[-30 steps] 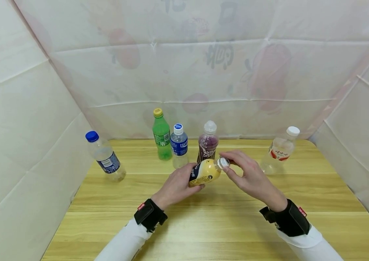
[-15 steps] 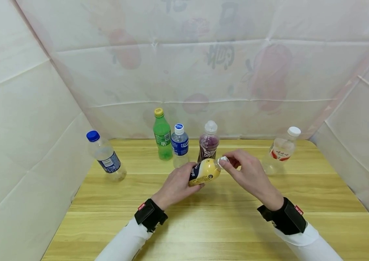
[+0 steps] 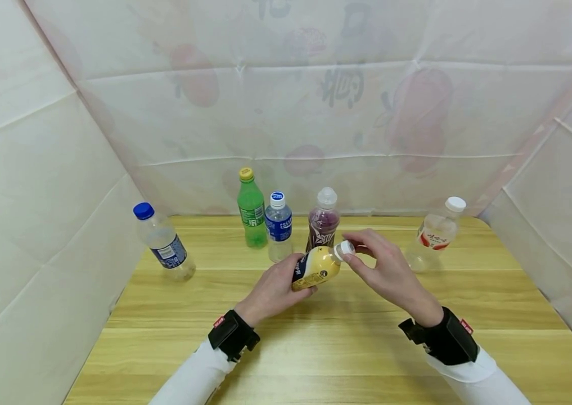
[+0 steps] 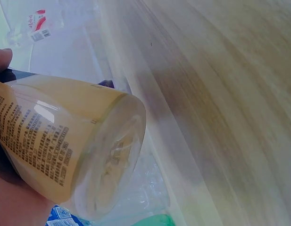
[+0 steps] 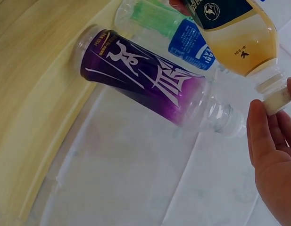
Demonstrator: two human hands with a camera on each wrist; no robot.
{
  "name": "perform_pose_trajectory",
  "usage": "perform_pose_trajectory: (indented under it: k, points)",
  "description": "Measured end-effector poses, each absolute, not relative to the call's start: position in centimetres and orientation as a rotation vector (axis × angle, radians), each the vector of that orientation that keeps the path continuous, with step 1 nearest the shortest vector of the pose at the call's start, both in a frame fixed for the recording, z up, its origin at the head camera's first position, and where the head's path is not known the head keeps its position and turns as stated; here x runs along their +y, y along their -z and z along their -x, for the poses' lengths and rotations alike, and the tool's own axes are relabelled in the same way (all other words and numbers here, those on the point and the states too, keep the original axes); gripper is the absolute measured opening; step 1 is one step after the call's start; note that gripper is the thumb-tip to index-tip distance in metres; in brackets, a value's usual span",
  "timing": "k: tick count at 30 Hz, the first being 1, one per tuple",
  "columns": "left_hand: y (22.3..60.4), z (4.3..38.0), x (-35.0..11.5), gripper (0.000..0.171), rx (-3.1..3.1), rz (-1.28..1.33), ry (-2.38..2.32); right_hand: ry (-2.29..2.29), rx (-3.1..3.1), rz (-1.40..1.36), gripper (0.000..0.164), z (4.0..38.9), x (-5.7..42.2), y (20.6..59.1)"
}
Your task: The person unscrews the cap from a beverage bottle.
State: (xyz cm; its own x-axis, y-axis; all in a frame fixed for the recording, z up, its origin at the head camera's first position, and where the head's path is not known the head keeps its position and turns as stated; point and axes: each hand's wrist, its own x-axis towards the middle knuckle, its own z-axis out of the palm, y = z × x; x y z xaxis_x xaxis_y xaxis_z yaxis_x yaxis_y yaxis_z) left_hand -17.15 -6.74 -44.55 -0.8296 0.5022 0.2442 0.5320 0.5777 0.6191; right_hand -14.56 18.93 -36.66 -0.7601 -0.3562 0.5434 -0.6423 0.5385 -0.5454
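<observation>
My left hand (image 3: 274, 287) grips a plastic drink bottle (image 3: 316, 267) with a yellow and dark label round its body. The bottle is tilted over, its neck pointing right and up. In the left wrist view its clear base (image 4: 112, 160) faces the camera, above the wooden table. At the neck, the thumb and fingers of my right hand (image 3: 387, 270) pinch the white cap (image 3: 347, 248). The right wrist view shows the cap (image 5: 277, 100) on the neck between thumb and fingertips. Just behind the held bottle stands a purple bottle (image 3: 323, 222) with a clear top.
On the wooden table (image 3: 306, 360), a green bottle (image 3: 252, 211) and a blue-labelled bottle (image 3: 279, 228) stand at the back. A blue-capped bottle (image 3: 169, 247) is at left, a white-capped bottle (image 3: 436, 232) at right. Pale sheeting (image 3: 286, 112) encloses the back and sides.
My right thumb and fingers first closed further over the white cap, then shifted back, leaving more of it showing. The left hand and its bottle have stayed nearly still.
</observation>
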Motion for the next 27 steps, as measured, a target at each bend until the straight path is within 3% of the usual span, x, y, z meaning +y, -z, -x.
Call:
perform_pose_trajectory:
  k: [12, 27]
  points:
    - [44.4, 17.1, -7.2, 0.07, -2.74, 0.851, 1.223, -0.977, -2.35, -0.815, 0.041, 14.7, 20.6, 37.6]
    - [44.5, 17.3, -7.8, 0.075, -2.714, 0.802, 1.327, -0.675, -2.562, -0.755, 0.029, 14.6, 23.5, 41.2]
